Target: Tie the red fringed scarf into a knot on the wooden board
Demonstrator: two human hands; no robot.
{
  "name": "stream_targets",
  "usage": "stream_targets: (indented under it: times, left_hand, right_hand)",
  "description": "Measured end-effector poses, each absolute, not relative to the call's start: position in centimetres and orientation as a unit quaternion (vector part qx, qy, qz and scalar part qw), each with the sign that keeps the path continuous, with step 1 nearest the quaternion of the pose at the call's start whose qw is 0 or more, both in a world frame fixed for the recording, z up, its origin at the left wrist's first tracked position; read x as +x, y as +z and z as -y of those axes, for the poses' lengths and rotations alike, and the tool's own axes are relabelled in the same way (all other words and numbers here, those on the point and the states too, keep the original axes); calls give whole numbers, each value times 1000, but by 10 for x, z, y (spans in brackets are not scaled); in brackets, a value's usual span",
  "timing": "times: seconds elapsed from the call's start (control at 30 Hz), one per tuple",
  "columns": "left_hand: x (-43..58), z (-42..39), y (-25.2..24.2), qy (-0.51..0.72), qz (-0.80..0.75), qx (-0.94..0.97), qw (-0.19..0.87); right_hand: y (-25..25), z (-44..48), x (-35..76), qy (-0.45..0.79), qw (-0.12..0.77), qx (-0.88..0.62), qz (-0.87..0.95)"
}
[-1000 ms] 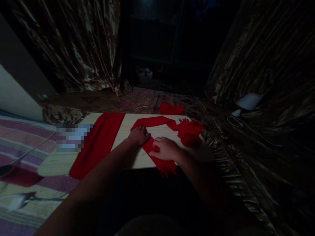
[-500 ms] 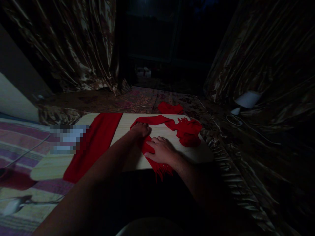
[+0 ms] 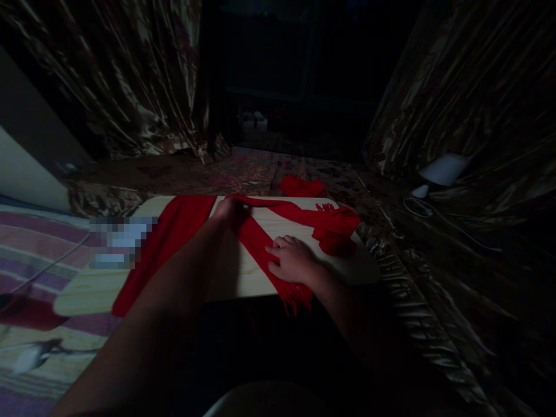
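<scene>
A red fringed scarf (image 3: 256,237) lies bent on a small wooden table (image 3: 260,285). My left hand (image 3: 226,212) is closed on the scarf at its far bend, close to the table's back edge. My right hand (image 3: 293,259) rests on the near stretch with its fingers apart, just above the fringe, which hangs over the front edge. From the bend, the scarf runs right to a bunched heap (image 3: 336,234) with more fringe. A flat red cloth strip (image 3: 169,243) lies across the table left of my left hand, partly hidden by my forearm.
Another red cloth (image 3: 303,186) lies behind the table. A blurred-out item (image 3: 121,243) is at the left end. A white lamp (image 3: 445,169) with a cord stands at right. Striped bedding (image 3: 43,249) is at left, a white plug (image 3: 28,359) on it. Patterned curtains hang behind.
My left hand has moved away and left with the scarf's bend, drawing the near stretch straighter. My right hand has shifted slightly right, and the fringe with it.
</scene>
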State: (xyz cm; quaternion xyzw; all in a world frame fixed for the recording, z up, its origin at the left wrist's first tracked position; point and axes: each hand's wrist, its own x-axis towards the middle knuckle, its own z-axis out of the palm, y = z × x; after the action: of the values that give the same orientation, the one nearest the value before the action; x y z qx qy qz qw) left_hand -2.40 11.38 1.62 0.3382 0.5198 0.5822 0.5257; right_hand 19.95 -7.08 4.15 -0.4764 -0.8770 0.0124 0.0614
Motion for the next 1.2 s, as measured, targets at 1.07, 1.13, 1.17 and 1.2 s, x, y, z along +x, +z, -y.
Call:
stream_targets:
  times: [1.07, 1.13, 1.17, 1.2]
  left_hand:
    - [-27, -63, -10, 80, -689, 721, 8]
    - [-29, -62, -12, 87, -682, 726, -1]
    - [-29, -61, -12, 93, -679, 728, -5]
    - [-29, -60, -12, 99, -677, 729, -9]
  right_hand:
    - [25, 14, 255, 123, 141, -468, 864]
    - [32, 2, 255, 65, 208, -532, 818]
    - [37, -6, 255, 29, 232, -567, 790]
    - [44, -14, 256, -4, 241, -600, 763]
